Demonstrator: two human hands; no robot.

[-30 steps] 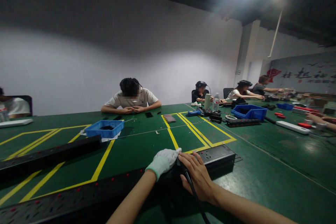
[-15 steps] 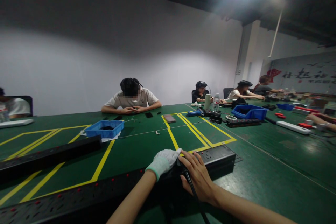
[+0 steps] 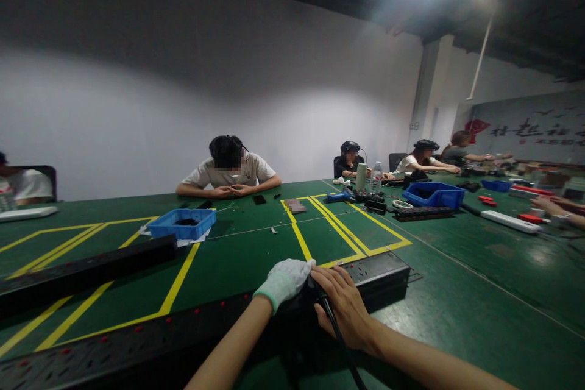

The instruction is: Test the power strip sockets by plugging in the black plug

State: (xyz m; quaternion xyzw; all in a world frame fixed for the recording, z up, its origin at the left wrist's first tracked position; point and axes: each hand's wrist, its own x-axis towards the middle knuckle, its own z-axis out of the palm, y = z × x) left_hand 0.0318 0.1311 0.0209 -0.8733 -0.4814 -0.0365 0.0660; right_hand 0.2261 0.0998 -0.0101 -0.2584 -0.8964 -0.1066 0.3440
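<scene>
A long black power strip [image 3: 379,274] with red switches lies across the green table [image 3: 457,311] in front of me. My left hand [image 3: 286,281], in a white glove, curls over a dark object resting on the strip. My bare right hand [image 3: 345,308] is wrapped round the same dark object, from which a black cable [image 3: 340,341] runs back toward me. What the object is stays hidden under both hands.
A second black strip [image 3: 86,271] lies at the left beside a blue tray [image 3: 181,223]. Yellow tape lines [image 3: 301,241] mark the table. Several people sit at the far side; another blue bin [image 3: 434,195], bottles and tools stand at the right.
</scene>
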